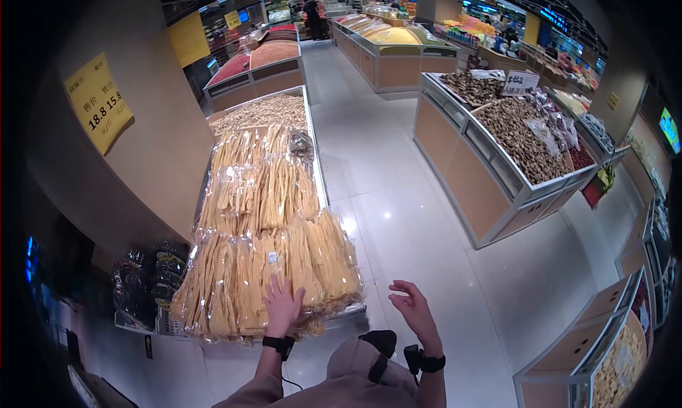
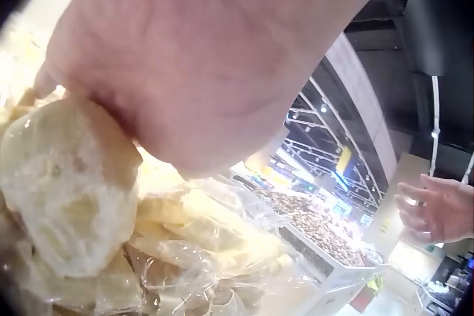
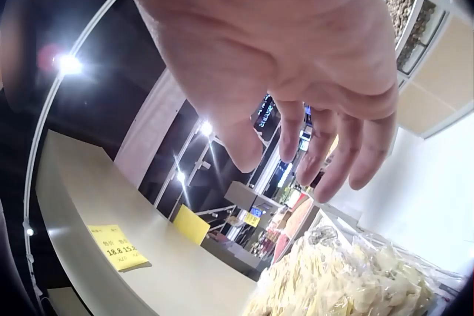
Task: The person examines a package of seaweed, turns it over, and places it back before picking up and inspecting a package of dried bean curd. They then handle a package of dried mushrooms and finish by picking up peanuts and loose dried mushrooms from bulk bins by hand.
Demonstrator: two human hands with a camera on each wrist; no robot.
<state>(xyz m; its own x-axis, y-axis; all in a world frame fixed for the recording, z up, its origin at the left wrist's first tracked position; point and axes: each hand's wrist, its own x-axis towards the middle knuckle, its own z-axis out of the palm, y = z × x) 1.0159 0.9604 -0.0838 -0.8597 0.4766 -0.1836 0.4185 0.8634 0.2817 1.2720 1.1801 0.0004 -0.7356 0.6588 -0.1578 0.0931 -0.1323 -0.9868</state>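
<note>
Long pale-yellow dried bean curd sticks in clear plastic bags (image 1: 298, 248) lie in overlapping rows on a display stand. On the front row my left hand (image 1: 283, 310) rests with its fingers spread across a bag, just below a small white label. Close up in the left wrist view, the palm lies over the crinkled plastic beside a rounded pale end (image 2: 74, 190) of the bagged sticks. My right hand (image 1: 418, 314) hangs in the air right of the stand, fingers loosely bent and holding nothing. Its palm shows in the right wrist view above the bags.
Left of the stand rises a wide pillar with a yellow price sign (image 1: 99, 104). Dark packages (image 1: 145, 284) sit at its foot. Across the tiled aisle stands a bin of dried mushrooms (image 1: 522, 134); another bin (image 1: 621, 358) is at the lower right.
</note>
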